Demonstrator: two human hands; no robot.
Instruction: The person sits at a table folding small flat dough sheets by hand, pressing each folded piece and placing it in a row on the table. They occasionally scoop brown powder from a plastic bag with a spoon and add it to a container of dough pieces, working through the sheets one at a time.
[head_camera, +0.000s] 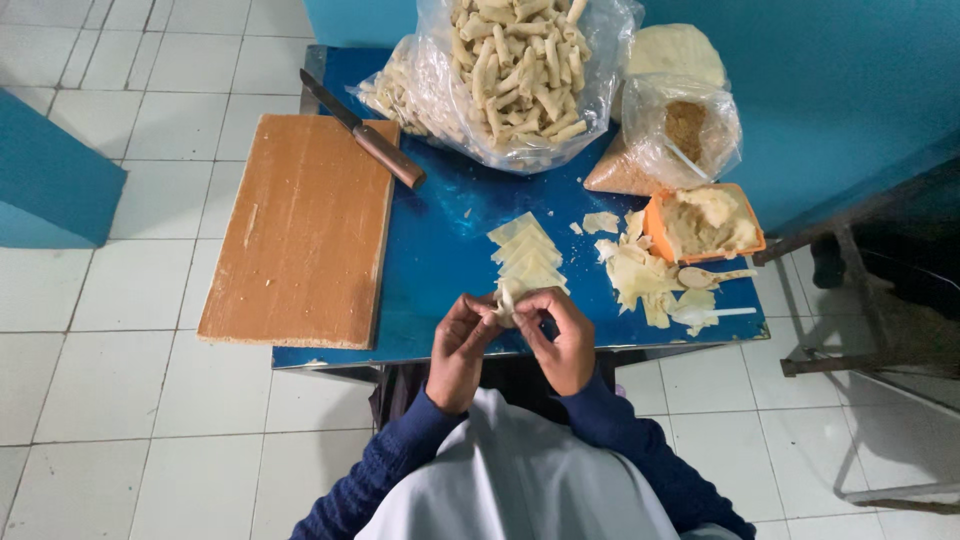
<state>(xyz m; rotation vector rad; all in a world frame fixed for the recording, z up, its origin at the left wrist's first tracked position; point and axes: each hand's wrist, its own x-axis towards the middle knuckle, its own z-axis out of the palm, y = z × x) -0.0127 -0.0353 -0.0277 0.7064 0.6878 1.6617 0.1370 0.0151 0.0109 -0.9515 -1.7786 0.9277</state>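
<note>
Over the near edge of the blue worktop (440, 250), the left hand (458, 352) and the right hand (560, 340) meet, the fingers (540, 305) of both pinched around a small pale dough wrapper (507, 298) that looks half rolled, though the hands hide most of it. Just beyond it lies a fanned stack of pastry sheets (527, 255), with torn scraps (635, 275), a spoon (705, 276) and an orange tub of filling (708, 222) to the right. Farther back sit a clear bag of finished rolls (520, 70), a knife (362, 132) and a wooden cutting board (300, 230).
</note>
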